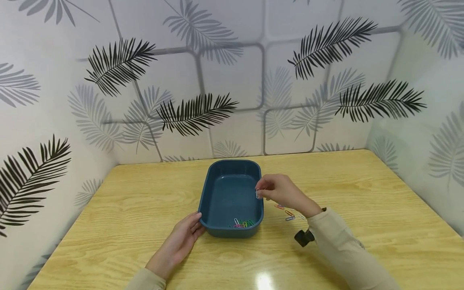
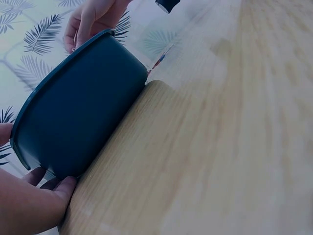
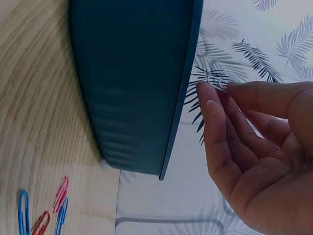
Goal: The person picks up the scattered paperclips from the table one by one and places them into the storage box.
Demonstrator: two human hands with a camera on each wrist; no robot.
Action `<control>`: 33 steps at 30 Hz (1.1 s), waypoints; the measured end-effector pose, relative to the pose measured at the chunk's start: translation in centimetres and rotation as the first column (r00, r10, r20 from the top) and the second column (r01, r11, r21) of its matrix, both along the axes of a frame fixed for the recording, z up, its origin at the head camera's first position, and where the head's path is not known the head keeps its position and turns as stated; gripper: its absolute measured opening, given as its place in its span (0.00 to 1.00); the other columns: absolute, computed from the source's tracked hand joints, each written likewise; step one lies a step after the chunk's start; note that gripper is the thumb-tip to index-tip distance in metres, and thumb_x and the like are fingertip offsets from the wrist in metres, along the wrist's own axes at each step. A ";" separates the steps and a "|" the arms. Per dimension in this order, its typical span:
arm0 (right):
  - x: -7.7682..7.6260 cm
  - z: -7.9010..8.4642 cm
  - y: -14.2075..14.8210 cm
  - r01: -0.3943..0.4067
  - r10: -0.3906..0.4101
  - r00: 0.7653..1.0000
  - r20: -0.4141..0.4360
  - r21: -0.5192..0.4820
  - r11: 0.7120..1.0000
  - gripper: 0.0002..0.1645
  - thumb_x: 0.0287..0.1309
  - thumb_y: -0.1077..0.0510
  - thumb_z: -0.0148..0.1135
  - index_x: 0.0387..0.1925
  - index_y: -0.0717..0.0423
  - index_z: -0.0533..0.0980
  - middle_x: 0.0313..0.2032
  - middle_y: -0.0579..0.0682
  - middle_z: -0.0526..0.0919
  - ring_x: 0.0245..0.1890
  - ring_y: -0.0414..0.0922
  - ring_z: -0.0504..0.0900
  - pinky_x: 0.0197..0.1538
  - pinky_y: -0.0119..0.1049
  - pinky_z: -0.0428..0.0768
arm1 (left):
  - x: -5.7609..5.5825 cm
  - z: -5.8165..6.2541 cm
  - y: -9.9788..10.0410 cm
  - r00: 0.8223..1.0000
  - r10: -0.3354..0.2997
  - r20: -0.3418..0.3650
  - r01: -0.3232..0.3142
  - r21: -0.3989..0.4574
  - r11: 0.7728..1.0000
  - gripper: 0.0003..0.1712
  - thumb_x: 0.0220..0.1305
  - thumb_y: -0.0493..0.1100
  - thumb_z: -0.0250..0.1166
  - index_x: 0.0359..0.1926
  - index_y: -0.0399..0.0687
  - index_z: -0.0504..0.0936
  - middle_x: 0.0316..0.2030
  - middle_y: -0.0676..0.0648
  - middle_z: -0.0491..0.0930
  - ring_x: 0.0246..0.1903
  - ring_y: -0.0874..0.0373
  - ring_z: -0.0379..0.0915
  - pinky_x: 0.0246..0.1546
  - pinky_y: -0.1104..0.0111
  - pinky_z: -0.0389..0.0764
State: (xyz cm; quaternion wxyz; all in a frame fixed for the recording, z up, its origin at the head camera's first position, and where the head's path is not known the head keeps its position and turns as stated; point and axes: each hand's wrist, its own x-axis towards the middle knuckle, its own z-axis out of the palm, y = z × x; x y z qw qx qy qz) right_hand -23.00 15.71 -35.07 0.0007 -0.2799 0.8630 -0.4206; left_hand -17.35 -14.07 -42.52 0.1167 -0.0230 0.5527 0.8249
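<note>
A dark blue tray [image 1: 232, 232] with rounded corners stands on the wooden table. Inside it, at the near end, lies a small heap of colored paper clips [image 1: 243, 223]. My right hand [image 1: 280, 192] pinches a white paper clip [image 1: 257, 193] between thumb and fingertips at the tray's right rim; the right wrist view shows that hand [image 3: 259, 147] just above the rim. At the near left corner, my left hand [image 1: 185, 237] holds the tray, its thumb at the rim and its fingers lower on the wall, as the left wrist view [image 2: 34, 200] also shows.
Several loose paper clips [image 1: 289, 213], red, blue, pink and white, lie on the table [image 1: 152, 189] to the right of the tray, partly below the right forearm. A black wrist camera [image 1: 303, 238] hangs by the right sleeve. A leaf-patterned wall [image 1: 239, 133] borders the table's back.
</note>
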 end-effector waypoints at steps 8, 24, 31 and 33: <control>0.6 0.2 -0.6 -0.091 0.100 0.987 0.123 -0.077 0.993 0.05 0.61 0.66 0.62 0.37 0.65 0.80 0.31 0.50 0.84 0.35 0.57 0.83 0.37 0.48 0.83 | 0.1 -0.1 0.1 1.000 0.013 -0.003 -0.013 0.004 1.000 0.23 0.71 0.38 0.52 0.61 0.26 0.66 0.53 0.43 0.75 0.53 0.56 0.71 0.55 0.66 0.72; 1.3 -0.1 -1.6 -0.157 0.174 0.971 0.165 -0.110 0.981 0.06 0.61 0.66 0.63 0.37 0.68 0.80 0.31 0.50 0.85 0.35 0.59 0.82 0.36 0.41 0.83 | 0.1 0.1 0.1 1.000 -0.002 -0.002 0.002 -0.006 1.000 0.27 0.72 0.40 0.52 0.63 0.25 0.63 0.55 0.42 0.74 0.54 0.57 0.70 0.56 0.66 0.71; 1.2 -0.1 -1.7 -0.141 0.158 0.973 0.168 -0.109 0.984 0.05 0.62 0.66 0.61 0.38 0.66 0.80 0.32 0.51 0.85 0.37 0.59 0.83 0.38 0.49 0.83 | 0.0 0.2 0.1 1.000 -0.004 -0.003 0.004 0.007 1.000 0.25 0.72 0.40 0.52 0.63 0.26 0.64 0.54 0.43 0.75 0.53 0.56 0.70 0.55 0.65 0.72; 1.2 -0.2 -1.7 -0.137 0.154 0.973 0.169 -0.105 0.985 0.05 0.62 0.66 0.61 0.37 0.66 0.80 0.32 0.51 0.85 0.37 0.59 0.83 0.38 0.48 0.83 | 0.0 0.2 0.1 1.000 -0.003 0.003 0.003 0.006 1.000 0.25 0.72 0.40 0.53 0.63 0.26 0.64 0.53 0.44 0.76 0.53 0.56 0.71 0.55 0.66 0.72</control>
